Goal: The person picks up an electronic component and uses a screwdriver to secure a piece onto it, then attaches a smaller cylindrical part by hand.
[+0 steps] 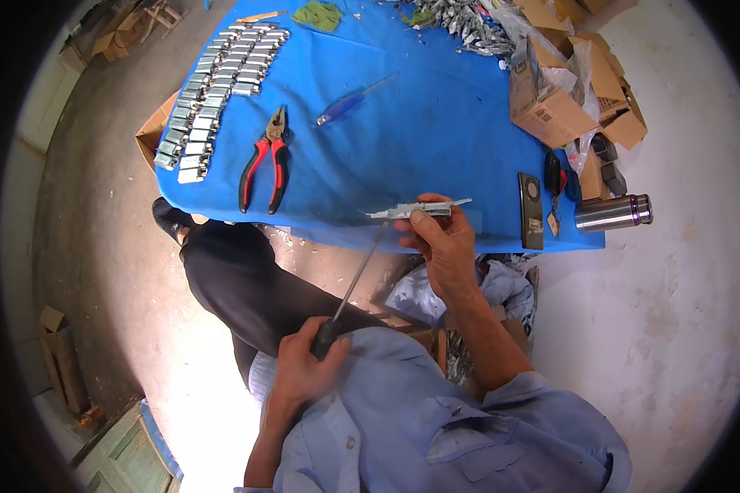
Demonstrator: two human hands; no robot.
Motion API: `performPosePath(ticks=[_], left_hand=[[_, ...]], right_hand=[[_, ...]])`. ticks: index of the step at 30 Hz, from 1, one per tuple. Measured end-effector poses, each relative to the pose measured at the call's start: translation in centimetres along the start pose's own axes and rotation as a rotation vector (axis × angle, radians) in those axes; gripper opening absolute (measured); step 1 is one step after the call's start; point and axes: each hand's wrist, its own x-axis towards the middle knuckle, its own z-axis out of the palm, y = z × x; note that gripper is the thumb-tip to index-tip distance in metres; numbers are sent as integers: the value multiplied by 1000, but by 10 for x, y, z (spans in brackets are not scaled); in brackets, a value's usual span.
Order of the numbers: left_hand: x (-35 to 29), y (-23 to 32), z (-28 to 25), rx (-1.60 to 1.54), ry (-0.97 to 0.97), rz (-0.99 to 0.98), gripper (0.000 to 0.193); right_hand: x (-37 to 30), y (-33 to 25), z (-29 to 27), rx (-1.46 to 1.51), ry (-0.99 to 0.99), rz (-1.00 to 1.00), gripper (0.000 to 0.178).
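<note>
My left hand point(302, 368), low in front of my shirt, is wrapped round the dark handle of a screwdriver point(355, 279). Its long thin shaft slants up and to the right, the tip close below the part in my other hand. Over the table's near edge, my right hand point(448, 251) pinches a slim silvery metal part point(419, 210) between thumb and fingers. That part lies roughly level, with narrow ends sticking out on both sides. Pliers with red and black handles point(263, 164) lie on the blue-covered table point(345, 177), left of my right hand.
Rows of small metal parts point(214, 99) line the table's left side. Farther back lies a blue-handled screwdriver point(341, 108). A heap of metal pieces point(469, 29) sits at the back. To the right are cardboard boxes point(551, 107), a phone point(531, 211), keys point(554, 185) and a steel flask point(614, 213).
</note>
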Motion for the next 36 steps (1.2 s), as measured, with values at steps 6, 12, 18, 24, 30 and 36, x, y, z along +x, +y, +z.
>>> performPosePath(ticks=[6, 12, 18, 24, 30, 36], left_hand=[[2, 15, -3, 34, -58, -97, 35], [4, 15, 1, 46, -60, -94, 38], [9, 20, 4, 28, -60, -101, 38], [9, 20, 8, 13, -11, -22, 31], [10, 21, 8, 40, -11, -41, 32], [8, 25, 5, 57, -28, -76, 32]], right_hand=[[0, 5, -1, -4, 46, 15, 32], [-2, 8, -4, -84, 80, -25, 34], [-4, 11, -10, -157, 40, -52, 38], [-1, 18, -19, -94, 14, 17, 32], [-1, 23, -24, -65, -10, -1, 31], [-2, 17, -30, -179, -72, -10, 34]])
